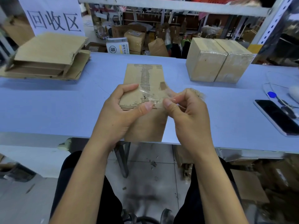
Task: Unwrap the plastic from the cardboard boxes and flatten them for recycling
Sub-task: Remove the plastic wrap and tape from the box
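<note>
A flattened brown cardboard box (145, 75) lies lengthwise over the blue table's near edge, its top face torn where tape has stripped the paper. My left hand (123, 109) grips its left side, thumb pressing on the face. My right hand (186, 110) pinches a strip of clear plastic tape (158, 96) that still clings to the cardboard, with a crumpled wad of it (196, 92) bunched behind the fingers. Two boxes wrapped in plastic (218, 60) stand side by side at the back right.
A pile of flattened cardboard (48, 57) sits at the back left under a paper sign (53, 16). A phone (278, 117) and a cable lie at the right edge of the table (48, 107). Cardboard scraps cover the floor on the right.
</note>
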